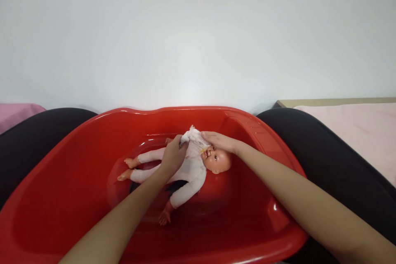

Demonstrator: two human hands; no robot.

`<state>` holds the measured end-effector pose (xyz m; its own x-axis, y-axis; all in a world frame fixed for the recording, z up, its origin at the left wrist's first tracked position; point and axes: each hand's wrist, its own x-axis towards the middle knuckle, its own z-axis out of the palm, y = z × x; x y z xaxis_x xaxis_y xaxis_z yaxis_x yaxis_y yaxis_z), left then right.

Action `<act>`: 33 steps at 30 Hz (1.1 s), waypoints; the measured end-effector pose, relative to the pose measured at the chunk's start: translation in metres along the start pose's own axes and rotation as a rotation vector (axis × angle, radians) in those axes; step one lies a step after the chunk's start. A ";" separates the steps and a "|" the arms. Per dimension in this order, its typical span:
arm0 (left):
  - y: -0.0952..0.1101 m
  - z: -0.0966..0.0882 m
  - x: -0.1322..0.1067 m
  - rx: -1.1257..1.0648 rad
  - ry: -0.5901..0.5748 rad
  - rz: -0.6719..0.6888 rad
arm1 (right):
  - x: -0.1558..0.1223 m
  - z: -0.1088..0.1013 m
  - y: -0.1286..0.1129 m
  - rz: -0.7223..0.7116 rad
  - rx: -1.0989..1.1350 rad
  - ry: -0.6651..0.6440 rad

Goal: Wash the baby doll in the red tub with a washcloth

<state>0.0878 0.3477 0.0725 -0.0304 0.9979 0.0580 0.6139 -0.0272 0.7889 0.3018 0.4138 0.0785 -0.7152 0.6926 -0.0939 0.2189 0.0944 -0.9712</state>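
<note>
A baby doll in a white long-sleeved suit lies on its back inside a red baby bathtub, its head to the right and bare feet to the left. Over the doll's chest, my left hand is closed on bunched white cloth. Whether this cloth is part of the suit or a separate piece, I cannot tell. My right hand rests with fingers stretched out along the far side of the doll's head, fingertips by the cloth. It covers part of the head.
Black surfaces flank the tub on both sides. At the right lies a pale pink cover, at the far left a pink one. A white wall rises right behind the tub's far rim.
</note>
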 end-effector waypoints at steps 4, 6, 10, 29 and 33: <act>0.001 -0.001 0.000 -0.086 -0.042 -0.001 | -0.002 0.007 -0.005 0.087 -0.051 -0.012; 0.000 0.003 0.002 -0.112 -0.114 0.050 | 0.000 0.008 -0.002 0.132 -0.093 0.044; -0.012 0.022 -0.001 0.107 -0.159 0.194 | 0.010 -0.001 0.009 0.069 0.084 0.324; -0.040 0.065 -0.049 1.033 -0.526 0.394 | 0.014 -0.022 0.022 0.099 0.040 0.793; -0.052 0.056 -0.054 0.991 -0.488 0.474 | 0.011 -0.023 0.022 0.140 0.064 0.893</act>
<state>0.1015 0.2990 -0.0055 0.5329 0.8241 -0.1919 0.8295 -0.5536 -0.0738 0.3145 0.4403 0.0611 0.1023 0.9942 -0.0328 0.2091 -0.0537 -0.9764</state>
